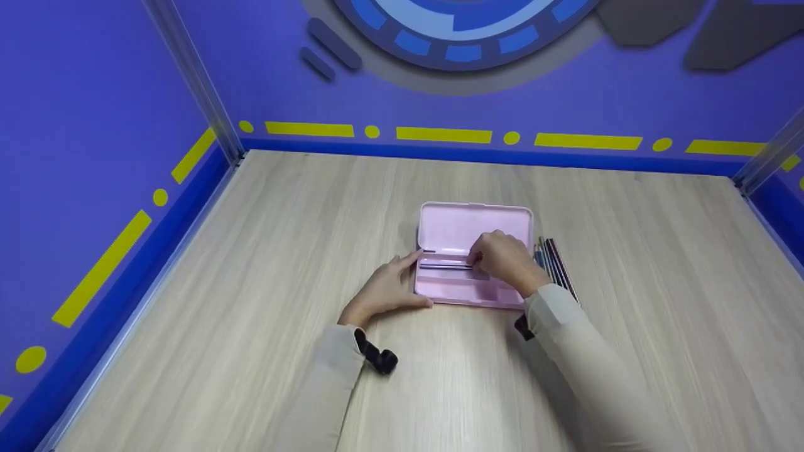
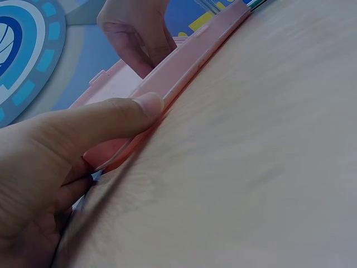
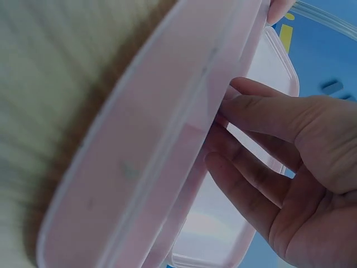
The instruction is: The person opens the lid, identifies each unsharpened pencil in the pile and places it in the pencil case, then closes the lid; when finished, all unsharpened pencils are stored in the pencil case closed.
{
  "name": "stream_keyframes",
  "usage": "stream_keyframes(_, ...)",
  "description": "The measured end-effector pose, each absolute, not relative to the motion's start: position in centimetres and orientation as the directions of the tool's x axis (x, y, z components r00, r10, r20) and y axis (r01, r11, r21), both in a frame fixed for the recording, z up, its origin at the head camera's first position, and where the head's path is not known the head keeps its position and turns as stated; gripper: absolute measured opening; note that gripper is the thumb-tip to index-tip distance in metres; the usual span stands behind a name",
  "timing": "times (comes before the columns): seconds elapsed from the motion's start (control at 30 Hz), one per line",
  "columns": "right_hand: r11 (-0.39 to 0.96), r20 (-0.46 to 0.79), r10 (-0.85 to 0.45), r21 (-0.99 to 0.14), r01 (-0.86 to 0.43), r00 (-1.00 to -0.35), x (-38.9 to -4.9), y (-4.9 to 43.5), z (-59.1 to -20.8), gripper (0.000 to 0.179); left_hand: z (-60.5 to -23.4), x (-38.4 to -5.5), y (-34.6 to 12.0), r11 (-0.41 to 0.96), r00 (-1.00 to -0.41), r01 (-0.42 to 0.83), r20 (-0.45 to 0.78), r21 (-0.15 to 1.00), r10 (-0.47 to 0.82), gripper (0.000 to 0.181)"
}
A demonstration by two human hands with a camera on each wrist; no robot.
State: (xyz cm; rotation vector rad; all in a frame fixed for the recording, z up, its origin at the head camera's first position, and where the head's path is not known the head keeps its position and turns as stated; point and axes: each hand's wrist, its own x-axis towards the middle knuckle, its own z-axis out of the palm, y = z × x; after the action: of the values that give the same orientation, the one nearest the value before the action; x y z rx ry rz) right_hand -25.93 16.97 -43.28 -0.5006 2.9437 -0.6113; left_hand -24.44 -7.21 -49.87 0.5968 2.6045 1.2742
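A pink pencil case (image 1: 474,226) stands wide open on the table, its lid raised at the back. My left hand (image 1: 386,289) holds its left end, the thumb (image 2: 125,116) against the front wall and the other fingers round the side. Slim dark pencils (image 1: 440,267) lie lengthwise in the rear compartment. Over the case's right half, my right hand (image 1: 502,257) reaches down into that compartment, thumb and fingers pinching at the right end of the pencils. The walls of the case partly hide its fingertips in the right wrist view.
Just right of the case, several more pencils (image 1: 556,263) lie side by side on the wooden table (image 1: 301,220), partly behind the right forearm. Blue panels (image 1: 276,94) with yellow marks close off the back and sides.
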Motion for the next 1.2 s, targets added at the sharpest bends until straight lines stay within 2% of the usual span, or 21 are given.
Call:
stream_keyframes(0.43, 0.827, -0.022, -0.353, -0.475, -0.301, -0.935, -26.1, 18.2, -42.7, 0.011, -49.9, -24.5, -7.1, 0.557, -0.902, 0.278, 0.013, 0.783, 0.432, 0.104)
stream_keyframes(0.6, 0.810, -0.011, -0.372, -0.492, -0.319, -0.928, -26.0, 19.2, -41.9, 0.015, -49.9, -24.5, -7.1, 0.558, -0.904, 0.271, 0.008, 0.784, 0.428, 0.106)
stream_keyframes(0.97, 0.848, -0.097, -0.286, -0.488, -0.204, -0.953, -25.4, 23.3, -41.0, 0.023, -50.1, -24.5, -7.2, 0.554, -0.899, 0.290, 0.024, 0.780, 0.437, 0.104)
stream_keyframes(1.2, 0.851, -0.122, -0.236, -0.504, -0.144, -0.964, -24.8, 26.0, -40.9, 0.020, -50.0, -24.4, -7.3, 0.540, -0.900, 0.285, 0.026, 0.792, 0.436, 0.104)
